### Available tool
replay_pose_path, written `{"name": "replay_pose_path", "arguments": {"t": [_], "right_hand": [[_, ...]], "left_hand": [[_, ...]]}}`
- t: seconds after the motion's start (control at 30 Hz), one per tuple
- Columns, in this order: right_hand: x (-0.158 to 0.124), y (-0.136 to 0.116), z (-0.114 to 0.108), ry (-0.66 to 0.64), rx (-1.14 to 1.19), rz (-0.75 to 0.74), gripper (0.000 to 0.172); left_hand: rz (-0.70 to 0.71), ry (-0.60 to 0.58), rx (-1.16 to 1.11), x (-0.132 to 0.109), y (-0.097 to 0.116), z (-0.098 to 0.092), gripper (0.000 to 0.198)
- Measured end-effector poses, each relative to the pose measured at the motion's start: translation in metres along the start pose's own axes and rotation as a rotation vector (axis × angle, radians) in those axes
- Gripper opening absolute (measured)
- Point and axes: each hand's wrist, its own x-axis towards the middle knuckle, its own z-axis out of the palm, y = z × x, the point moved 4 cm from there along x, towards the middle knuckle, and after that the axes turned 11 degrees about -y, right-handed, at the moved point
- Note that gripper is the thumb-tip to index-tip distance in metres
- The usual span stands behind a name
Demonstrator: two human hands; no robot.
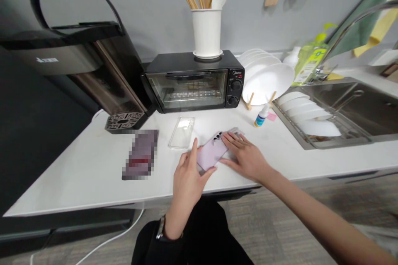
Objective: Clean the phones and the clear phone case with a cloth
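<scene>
A lilac phone point(212, 152) lies back up near the front edge of the white counter point(93, 165). My left hand point(188, 177) grips its near end, thumb along the left edge and fingers curled under the right side. My right hand point(245, 154) rests flat on the counter beside the phone's far end, fingers stretched out toward the camera lenses and over a clear case point(236, 133) that is partly hidden. A second clear phone case point(182, 132) lies empty a little to the left.
A dark blurred rectangle point(140, 154) lies at the left. Behind stand a black toaster oven point(194, 81) with a white utensil holder point(207, 31), a black machine point(93, 58), white plates point(267, 78), a small dropper bottle point(261, 116), and a sink point(348, 112) at right.
</scene>
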Motion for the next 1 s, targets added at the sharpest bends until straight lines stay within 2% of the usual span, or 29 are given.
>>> {"name": "replay_pose_path", "arguments": {"t": [0.1,0.17,0.23,0.33,0.4,0.47,0.53,0.67,0.73,0.8,0.9,1.0], "right_hand": [[0.016,-0.021,0.012,-0.026,0.035,-0.098,0.084],[0.012,-0.043,0.015,-0.066,0.088,-0.194,0.088],[-0.002,-0.051,0.013,-0.102,0.126,-0.250,0.088],[-0.017,-0.025,0.004,-0.096,0.097,-0.190,0.077],[-0.013,-0.001,0.000,-0.046,0.048,-0.077,0.076],[-0.001,0.007,0.003,-0.008,0.023,-0.003,0.082],[0.009,-0.007,0.009,-0.002,0.038,-0.016,0.090],[-0.002,-0.055,0.014,-0.097,0.166,-0.271,0.094],[-0.013,-0.056,0.010,-0.129,0.204,-0.331,0.089],[-0.014,-0.039,0.007,-0.108,0.176,-0.265,0.082],[0.005,-0.016,0.009,-0.038,0.087,-0.092,0.079],[0.023,-0.032,0.017,-0.025,0.090,-0.091,0.088]], "left_hand": [[-0.013,-0.009,0.035,-0.001,-0.002,-0.001,0.103],[-0.026,-0.016,0.048,-0.002,-0.004,-0.001,0.100],[-0.034,-0.017,0.043,-0.002,-0.005,0.000,0.100],[-0.032,0.003,0.031,-0.001,-0.004,0.001,0.104],[-0.018,0.008,0.031,0.000,-0.002,0.001,0.107],[-0.018,0.005,0.030,0.000,-0.001,0.000,0.106],[-0.033,-0.004,0.028,0.000,-0.002,0.000,0.103],[-0.060,-0.032,0.017,-0.001,-0.003,0.000,0.099],[-0.066,-0.031,0.013,-0.001,-0.002,0.000,0.099],[-0.069,-0.023,0.013,-0.001,0.000,0.000,0.100],[-0.056,-0.017,0.012,-0.001,0.001,-0.001,0.100],[-0.058,-0.018,0.041,-0.003,-0.001,-0.003,0.094]]}}
